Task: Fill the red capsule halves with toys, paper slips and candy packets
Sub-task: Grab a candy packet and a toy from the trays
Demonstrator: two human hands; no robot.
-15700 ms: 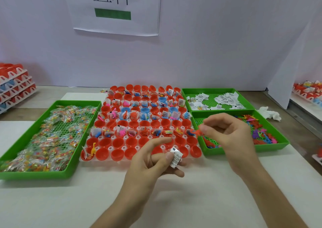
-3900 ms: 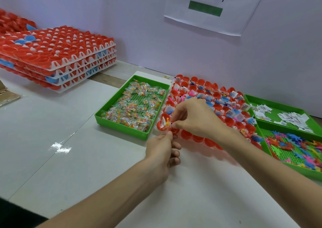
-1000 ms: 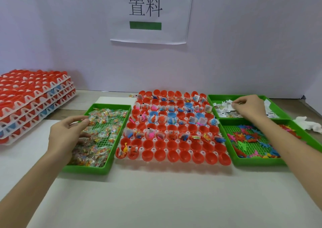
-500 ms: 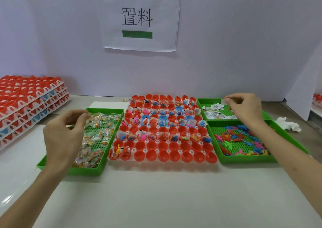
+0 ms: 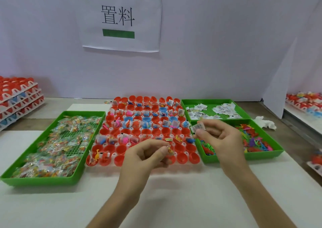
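Only the head view to go on. The left hand [image 5: 148, 155] hovers low over the front rows of the red capsule halves [image 5: 156, 132], thumb and forefinger pinching what looks like a small candy packet [image 5: 170, 152]. The right hand [image 5: 222, 137] sits higher and off to the right, above the seam between the capsule rack and the green toy tray [image 5: 261, 155]. It pinches a paper slip [image 5: 198, 127] by one end, so the slip's long side runs roughly left-right, pointing back toward the rack. In the front row the two filled halves [image 5: 105, 157] sit at the far left, and the first empty half [image 5: 120, 160] is right beside them, just left of the left hand's knuckles. So my guess is the left hand is much nearer that pocket, a short shift to its own left, while the right has to cross most of the row with the slip. No toy in either hand that I can see.
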